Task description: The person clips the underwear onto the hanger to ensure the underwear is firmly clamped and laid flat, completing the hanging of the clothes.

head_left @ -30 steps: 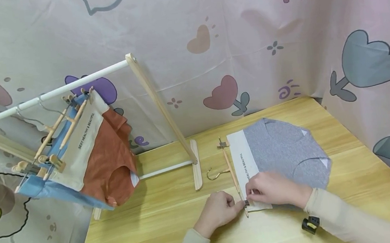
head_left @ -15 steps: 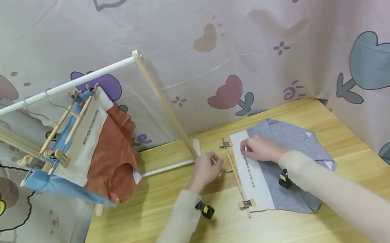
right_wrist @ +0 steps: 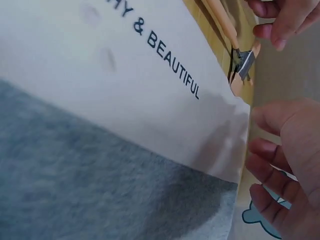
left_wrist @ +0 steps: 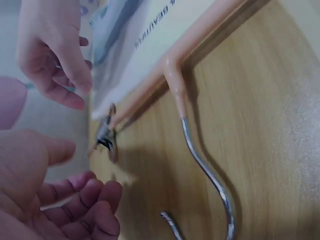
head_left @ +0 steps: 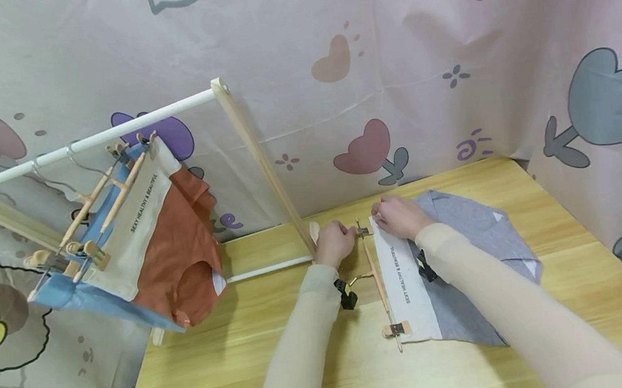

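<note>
Grey briefs (head_left: 465, 253) with a white lettered waistband (head_left: 401, 273) lie flat on the table. Along the waistband lies a wooden clip hanger (head_left: 374, 269), its metal hook towards the left. The hanger's near clip (head_left: 397, 329) overlaps the waistband's near corner; the far clip (head_left: 363, 231) sits just beside the far corner, apart from it. My left hand (head_left: 336, 242) hovers left of the far clip, fingers loosely bent and holding nothing in the left wrist view. Over the waistband's far corner is my right hand (head_left: 401, 216), thumb and fingers apart in the right wrist view (right_wrist: 295, 160).
A wooden rack (head_left: 261, 155) with a white top rail (head_left: 95, 139) stands at the left. Hanging from it on clip hangers are rust-brown briefs (head_left: 174, 246) and a light-blue garment (head_left: 83, 297). A patterned cloth (head_left: 284, 51) hangs behind the table (head_left: 222, 374).
Both hands have left the near clip and moved away to the hanger's far end. The near clip came into full view on the waistband. The briefs stay in about the same place.
</note>
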Demonstrator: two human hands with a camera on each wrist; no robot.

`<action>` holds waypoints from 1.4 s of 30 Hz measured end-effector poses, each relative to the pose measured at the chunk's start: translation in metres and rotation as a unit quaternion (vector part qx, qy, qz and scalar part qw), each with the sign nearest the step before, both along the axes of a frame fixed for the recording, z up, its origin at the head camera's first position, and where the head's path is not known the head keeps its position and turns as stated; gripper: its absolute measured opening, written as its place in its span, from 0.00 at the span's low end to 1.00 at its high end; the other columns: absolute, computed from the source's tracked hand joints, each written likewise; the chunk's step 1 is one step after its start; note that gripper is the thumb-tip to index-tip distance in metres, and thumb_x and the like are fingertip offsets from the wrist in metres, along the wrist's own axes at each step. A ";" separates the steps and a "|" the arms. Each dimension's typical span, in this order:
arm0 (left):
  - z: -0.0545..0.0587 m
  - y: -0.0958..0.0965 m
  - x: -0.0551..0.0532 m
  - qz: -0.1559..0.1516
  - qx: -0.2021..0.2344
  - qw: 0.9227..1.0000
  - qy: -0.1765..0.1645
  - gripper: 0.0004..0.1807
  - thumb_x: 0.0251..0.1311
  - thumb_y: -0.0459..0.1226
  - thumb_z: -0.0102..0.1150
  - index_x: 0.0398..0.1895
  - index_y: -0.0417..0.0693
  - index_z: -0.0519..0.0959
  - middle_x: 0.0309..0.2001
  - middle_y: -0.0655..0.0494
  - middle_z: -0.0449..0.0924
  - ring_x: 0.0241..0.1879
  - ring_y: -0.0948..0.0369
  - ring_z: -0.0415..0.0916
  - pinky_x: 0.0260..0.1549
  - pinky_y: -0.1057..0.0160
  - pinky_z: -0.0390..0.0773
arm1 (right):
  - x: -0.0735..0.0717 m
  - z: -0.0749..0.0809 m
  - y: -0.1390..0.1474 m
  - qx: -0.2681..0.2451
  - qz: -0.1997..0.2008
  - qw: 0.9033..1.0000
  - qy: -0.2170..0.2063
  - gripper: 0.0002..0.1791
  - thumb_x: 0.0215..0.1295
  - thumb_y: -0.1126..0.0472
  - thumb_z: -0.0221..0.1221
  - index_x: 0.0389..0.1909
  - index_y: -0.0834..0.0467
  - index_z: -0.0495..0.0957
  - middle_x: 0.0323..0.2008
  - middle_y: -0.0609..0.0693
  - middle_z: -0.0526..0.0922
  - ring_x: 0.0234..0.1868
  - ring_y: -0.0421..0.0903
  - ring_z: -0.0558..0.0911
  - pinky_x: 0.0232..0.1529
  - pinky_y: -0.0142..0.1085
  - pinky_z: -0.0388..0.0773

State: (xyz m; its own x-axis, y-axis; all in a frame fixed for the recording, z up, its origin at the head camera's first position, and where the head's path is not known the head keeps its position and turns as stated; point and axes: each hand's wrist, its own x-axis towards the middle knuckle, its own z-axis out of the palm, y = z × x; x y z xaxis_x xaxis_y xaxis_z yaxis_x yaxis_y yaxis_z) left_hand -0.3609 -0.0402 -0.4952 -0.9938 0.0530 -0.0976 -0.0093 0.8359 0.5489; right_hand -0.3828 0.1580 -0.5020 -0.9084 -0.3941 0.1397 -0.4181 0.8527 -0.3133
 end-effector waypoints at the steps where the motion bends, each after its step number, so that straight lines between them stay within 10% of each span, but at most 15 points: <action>1: -0.001 0.000 -0.002 0.000 0.003 1.000 -0.003 0.16 0.77 0.49 0.61 0.37 0.46 0.79 0.32 0.52 0.80 0.27 0.59 0.74 0.27 0.62 0.73 | -0.002 -0.001 -0.002 0.009 0.000 1.000 0.008 0.15 0.74 0.60 0.65 0.56 0.62 0.86 0.51 0.61 0.88 0.51 0.60 0.87 0.56 0.54 0.85; 17: -0.005 0.004 -0.013 0.042 0.112 0.991 -0.062 0.11 0.74 0.42 0.62 0.34 0.47 0.78 0.30 0.56 0.76 0.26 0.61 0.72 0.25 0.66 0.73 | -0.018 -0.017 -0.009 0.009 -0.057 0.998 -0.006 0.08 0.72 0.58 0.68 0.47 0.56 0.89 0.49 0.57 0.88 0.53 0.60 0.83 0.58 0.59 0.80; 26: -0.008 -0.004 -0.019 0.080 0.278 0.947 -0.137 0.08 0.74 0.37 0.65 0.41 0.40 0.82 0.29 0.50 0.88 0.25 0.63 0.84 0.27 0.69 0.82 | -0.021 -0.009 -0.006 -0.028 -0.041 0.999 -0.020 0.07 0.77 0.55 0.65 0.41 0.53 0.87 0.42 0.51 0.91 0.47 0.55 0.86 0.55 0.57 0.79; 33: 0.001 -0.012 -0.024 0.051 0.340 0.914 -0.218 0.13 0.73 0.31 0.64 0.51 0.25 0.85 0.31 0.51 0.85 0.26 0.65 0.81 0.34 0.71 0.84 | -0.021 -0.005 -0.003 -0.046 -0.035 0.998 -0.039 0.07 0.77 0.55 0.64 0.41 0.52 0.87 0.42 0.50 0.91 0.43 0.52 0.86 0.54 0.56 0.80; 42: 0.012 -0.016 -0.030 0.048 0.327 0.903 -0.273 0.11 0.73 0.28 0.63 0.51 0.25 0.83 0.33 0.50 0.83 0.27 0.65 0.81 0.35 0.72 0.86 | -0.022 -0.001 -0.001 -0.060 -0.036 0.996 -0.062 0.07 0.79 0.55 0.62 0.43 0.52 0.86 0.43 0.51 0.90 0.44 0.52 0.85 0.57 0.55 0.78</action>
